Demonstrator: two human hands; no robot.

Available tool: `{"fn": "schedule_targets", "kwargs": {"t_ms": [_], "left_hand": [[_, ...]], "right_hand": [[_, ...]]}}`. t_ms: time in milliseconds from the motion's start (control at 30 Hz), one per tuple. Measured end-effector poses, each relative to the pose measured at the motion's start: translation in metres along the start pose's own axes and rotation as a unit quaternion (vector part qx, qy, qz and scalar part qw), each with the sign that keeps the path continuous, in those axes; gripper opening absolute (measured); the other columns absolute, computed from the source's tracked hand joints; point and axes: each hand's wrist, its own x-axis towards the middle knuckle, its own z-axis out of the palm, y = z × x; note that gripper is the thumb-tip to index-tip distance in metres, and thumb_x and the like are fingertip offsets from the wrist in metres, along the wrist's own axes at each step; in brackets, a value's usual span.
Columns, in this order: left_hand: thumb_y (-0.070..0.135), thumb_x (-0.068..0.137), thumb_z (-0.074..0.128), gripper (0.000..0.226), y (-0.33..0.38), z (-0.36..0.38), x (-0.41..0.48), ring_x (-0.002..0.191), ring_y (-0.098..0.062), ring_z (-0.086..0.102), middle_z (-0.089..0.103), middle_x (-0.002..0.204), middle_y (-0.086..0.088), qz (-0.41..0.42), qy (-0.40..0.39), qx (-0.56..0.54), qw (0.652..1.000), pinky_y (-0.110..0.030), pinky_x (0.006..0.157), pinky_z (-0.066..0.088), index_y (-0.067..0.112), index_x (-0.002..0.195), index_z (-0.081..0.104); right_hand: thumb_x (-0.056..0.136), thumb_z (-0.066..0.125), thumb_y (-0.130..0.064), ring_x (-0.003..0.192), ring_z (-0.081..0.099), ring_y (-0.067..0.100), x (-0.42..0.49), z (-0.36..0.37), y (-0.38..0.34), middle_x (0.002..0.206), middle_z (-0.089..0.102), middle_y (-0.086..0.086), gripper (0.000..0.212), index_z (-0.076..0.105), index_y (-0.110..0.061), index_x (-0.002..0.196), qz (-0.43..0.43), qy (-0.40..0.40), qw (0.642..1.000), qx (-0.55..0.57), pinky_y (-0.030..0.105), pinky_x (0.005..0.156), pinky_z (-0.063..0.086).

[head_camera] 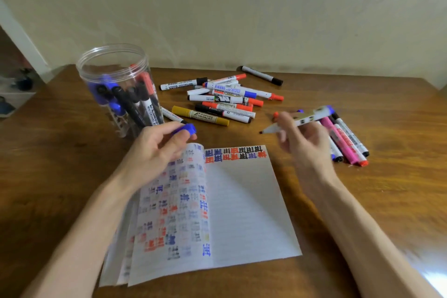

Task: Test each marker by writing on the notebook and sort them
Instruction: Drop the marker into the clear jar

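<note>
An open notebook [242, 205] lies on the wooden table, with rows of coloured test marks along the top of its right page. My left hand [154, 150] rests over the notebook's upper left corner and pinches a blue marker cap [187, 129]. My right hand [302, 143], blurred, holds an uncapped white marker [307, 117] with a blue end above the table, right of the notebook's top edge. Its tip points left.
A clear plastic jar [116, 80] holding several markers stands at the back left. A loose pile of markers [225, 97] lies behind the notebook. A second group of markers [346, 140] lies at the right, beyond my right hand. A wall runs behind the table.
</note>
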Motion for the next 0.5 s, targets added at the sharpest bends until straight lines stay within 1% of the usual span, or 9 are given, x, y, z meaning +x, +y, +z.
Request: {"fn": "schedule_targets", "kwargs": {"t_ms": [33, 67, 133, 167, 233, 300, 367, 433, 500], "left_hand": [[0.033, 0.104, 0.054, 0.024, 0.002, 0.006, 0.001, 0.067, 0.002, 0.062, 0.064, 0.07, 0.024, 0.012, -0.016, 0.033, 0.999, -0.012, 0.063, 0.046, 0.016, 0.109, 0.071], [0.034, 0.104, 0.053, 0.025, 0.004, 0.014, 0.001, 0.07, 0.002, 0.062, 0.064, 0.071, 0.024, 0.025, -0.028, 0.068, 0.997, -0.011, 0.065, 0.045, 0.018, 0.108, 0.071], [0.04, 0.105, 0.051, 0.025, 0.006, 0.022, -0.002, 0.077, 0.0, 0.065, 0.067, 0.076, 0.023, 0.038, -0.038, 0.114, 0.992, -0.014, 0.068, 0.047, 0.023, 0.106, 0.07], [0.043, 0.104, 0.05, 0.026, 0.005, 0.022, -0.003, 0.083, -0.002, 0.067, 0.069, 0.081, 0.02, 0.037, -0.042, 0.125, 0.991, -0.018, 0.07, 0.05, 0.026, 0.105, 0.069], [0.048, 0.103, 0.049, 0.027, 0.002, 0.016, -0.004, 0.09, -0.005, 0.069, 0.072, 0.09, 0.017, 0.021, -0.052, 0.143, 0.988, -0.03, 0.075, 0.055, 0.03, 0.108, 0.068], [0.049, 0.102, 0.049, 0.026, 0.0, 0.01, -0.006, 0.09, -0.002, 0.067, 0.07, 0.09, 0.021, 0.009, -0.069, 0.163, 0.984, -0.03, 0.075, 0.053, 0.032, 0.107, 0.068], [0.047, 0.102, 0.05, 0.021, 0.0, 0.005, -0.006, 0.089, -0.001, 0.066, 0.068, 0.089, 0.024, -0.011, -0.098, 0.171, 0.98, -0.027, 0.075, 0.05, 0.034, 0.105, 0.067], [0.046, 0.103, 0.05, 0.019, -0.001, -0.001, -0.007, 0.09, -0.002, 0.066, 0.068, 0.092, 0.022, -0.031, -0.124, 0.17, 0.977, -0.027, 0.077, 0.051, 0.035, 0.105, 0.066], [0.045, 0.103, 0.05, 0.019, -0.001, -0.005, -0.007, 0.089, -0.003, 0.066, 0.069, 0.092, 0.021, -0.041, -0.136, 0.166, 0.976, -0.027, 0.077, 0.052, 0.035, 0.104, 0.066]], "right_hand": [[0.101, 0.067, -0.04, 0.054, 0.048, 0.01, -0.003, 0.007, 0.0, 0.061, 0.058, -0.004, 0.04, 0.063, -0.012, 0.072, 0.001, -0.029, 0.999, -0.023, 0.024, 0.056, 0.04], [0.102, 0.067, -0.037, 0.053, 0.049, 0.005, -0.007, 0.016, 0.0, 0.058, 0.058, -0.009, 0.037, 0.064, -0.015, 0.072, 0.001, -0.054, 0.998, -0.045, 0.018, 0.054, 0.04], [0.102, 0.067, -0.035, 0.051, 0.051, 0.002, -0.011, 0.026, 0.001, 0.055, 0.06, -0.009, 0.037, 0.064, -0.017, 0.07, -0.003, -0.066, 0.995, -0.072, 0.014, 0.051, 0.04], [0.101, 0.068, -0.036, 0.05, 0.052, 0.003, -0.01, 0.026, 0.002, 0.055, 0.06, -0.007, 0.038, 0.065, -0.017, 0.069, -0.001, -0.051, 0.996, -0.071, 0.014, 0.052, 0.041], [0.098, 0.071, -0.042, 0.05, 0.052, 0.004, -0.007, 0.019, 0.002, 0.056, 0.061, -0.005, 0.039, 0.065, -0.017, 0.068, 0.013, -0.014, 0.998, -0.058, 0.015, 0.053, 0.043], [0.095, 0.073, -0.046, 0.051, 0.053, 0.005, -0.007, 0.017, 0.002, 0.057, 0.061, -0.005, 0.039, 0.065, -0.019, 0.067, 0.032, 0.003, 0.998, -0.054, 0.016, 0.054, 0.044], [0.095, 0.074, -0.043, 0.054, 0.055, 0.005, -0.008, 0.021, 0.004, 0.059, 0.063, -0.004, 0.037, 0.068, -0.016, 0.072, 0.044, 0.005, 0.997, -0.065, 0.019, 0.056, 0.046], [0.097, 0.074, -0.034, 0.056, 0.057, 0.005, -0.008, 0.025, 0.004, 0.062, 0.065, -0.003, 0.028, 0.072, -0.011, 0.082, 0.047, -0.007, 0.997, -0.063, 0.021, 0.057, 0.047], [0.098, 0.073, -0.025, 0.057, 0.059, 0.006, -0.011, 0.032, 0.004, 0.064, 0.067, -0.003, 0.015, 0.074, -0.011, 0.093, 0.038, -0.031, 0.997, -0.053, 0.02, 0.057, 0.049]]}}
